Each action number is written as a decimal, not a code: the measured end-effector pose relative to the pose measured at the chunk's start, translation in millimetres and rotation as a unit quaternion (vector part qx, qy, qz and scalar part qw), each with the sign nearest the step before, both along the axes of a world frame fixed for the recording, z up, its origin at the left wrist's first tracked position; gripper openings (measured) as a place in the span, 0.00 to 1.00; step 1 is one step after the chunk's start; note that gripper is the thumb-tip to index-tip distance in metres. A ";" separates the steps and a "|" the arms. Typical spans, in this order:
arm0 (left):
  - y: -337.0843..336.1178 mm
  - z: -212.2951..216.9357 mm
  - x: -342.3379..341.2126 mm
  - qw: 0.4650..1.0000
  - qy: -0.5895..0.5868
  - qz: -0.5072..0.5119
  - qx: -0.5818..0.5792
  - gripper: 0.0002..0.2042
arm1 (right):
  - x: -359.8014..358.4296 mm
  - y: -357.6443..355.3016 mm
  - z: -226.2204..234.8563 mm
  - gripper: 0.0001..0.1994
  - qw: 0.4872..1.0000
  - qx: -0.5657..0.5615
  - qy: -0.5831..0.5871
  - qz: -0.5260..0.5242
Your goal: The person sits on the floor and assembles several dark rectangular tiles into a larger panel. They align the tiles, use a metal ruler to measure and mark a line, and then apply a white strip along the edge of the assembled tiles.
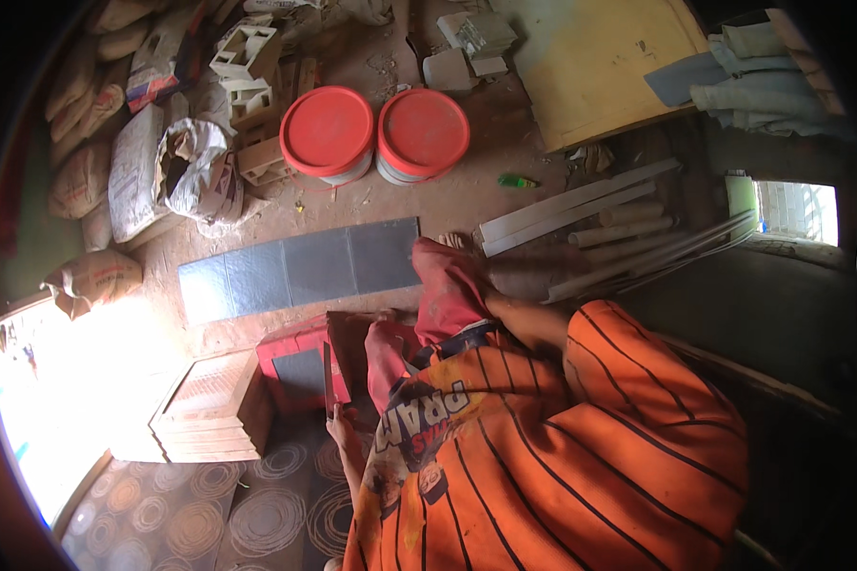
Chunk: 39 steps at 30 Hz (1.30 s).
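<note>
My left hand (341, 427) is closed on the lower end of a thin dark tile (328, 374), seen nearly edge-on. That tile stands against the open side of a red carton (290, 339), where a dark flat face shows inside. Beyond the carton, a row of several dark grey square tiles (316, 264) lies edge to edge on the floor, its left end bright with glare. My right forearm (533, 322) reaches toward my bent knee in red trousers, and the leg hides the right hand.
Two red-lidded buckets (328, 131) stand beyond the tile row. Filled sacks (135, 176) line the left, near a stack of cartons (205, 400). Long pale strips (581, 205) and pipes lie at the right. A yellowish board (605, 67) is farther back. Circle-patterned flooring (267, 519) is nearest.
</note>
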<state>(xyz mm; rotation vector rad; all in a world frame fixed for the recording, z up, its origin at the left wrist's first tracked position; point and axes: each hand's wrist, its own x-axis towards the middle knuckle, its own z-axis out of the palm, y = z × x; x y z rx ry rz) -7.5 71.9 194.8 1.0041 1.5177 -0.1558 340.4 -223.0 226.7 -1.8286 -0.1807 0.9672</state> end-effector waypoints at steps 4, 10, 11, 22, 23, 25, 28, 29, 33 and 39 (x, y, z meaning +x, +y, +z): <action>-13.5 17.2 5.4 0.999 0.005 -0.017 0.031 0.16 | 4.5 -23.2 -23.7 0.15 0.999 0.005 0.025 -0.033; -98.4 22.0 21.1 0.997 0.063 0.006 0.051 0.18 | 40.4 -78.6 -43.5 0.15 0.998 0.016 0.061 -0.032; -116.8 18.6 15.5 0.996 0.077 0.017 0.038 0.18 | 54.0 -87.4 -44.5 0.15 0.998 0.019 0.062 -0.018; -243.8 59.8 93.5 0.998 0.012 -0.001 0.066 0.17 | 113.8 -140.3 -29.4 0.15 0.987 0.032 0.101 0.124; -249.3 61.5 96.7 0.997 0.008 -0.007 0.071 0.17 | 119.1 -140.7 -26.0 0.15 0.983 0.034 0.105 0.146; -262.1 66.2 100.5 0.997 0.003 -0.020 0.080 0.17 | 126.0 -141.2 -15.2 0.15 0.972 0.044 0.116 0.198; -263.4 61.0 107.0 0.995 -0.014 -0.029 0.097 0.18 | 140.4 -121.3 5.5 0.15 0.952 0.071 0.124 0.272; -271.0 54.0 98.0 0.993 -0.019 -0.018 0.112 0.17 | 143.3 -112.0 9.9 0.15 0.941 0.086 0.124 0.302; -292.8 22.2 85.8 0.995 -0.010 0.082 0.057 0.17 | 158.2 -93.2 37.7 0.16 0.911 0.100 0.132 0.378; -323.8 -4.6 85.8 0.972 -0.092 0.214 0.036 0.12 | 131.5 -55.3 64.6 0.16 0.846 0.087 0.168 0.498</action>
